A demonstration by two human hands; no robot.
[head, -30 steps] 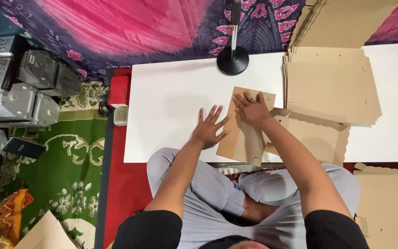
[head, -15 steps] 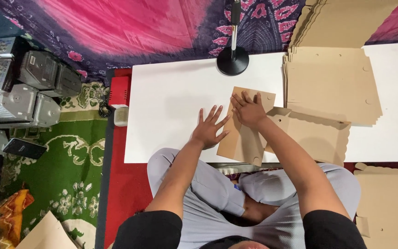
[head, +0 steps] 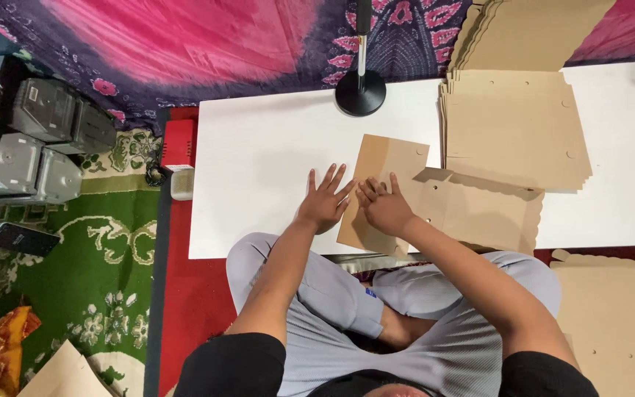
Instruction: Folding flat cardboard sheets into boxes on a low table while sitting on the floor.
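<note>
A flat brown cardboard box blank [head: 472,209] lies on the white table [head: 259,162], with one flap [head: 387,162] folded over at its left. My left hand [head: 325,200] rests flat, fingers spread, on the table at the flap's left edge. My right hand [head: 382,206] presses down on the flap beside it, fingers bent. The two hands nearly touch. Neither hand grips anything.
A stack of flat cardboard blanks [head: 512,125] lies on the table behind the box. A black round lamp base [head: 360,92] stands at the back. More cardboard [head: 615,309] lies on the floor at right. Grey machines [head: 31,140] and a green rug [head: 75,279] are at left.
My right hand has slid left and down along the flap, coming close to my left hand. My left hand has barely shifted.
</note>
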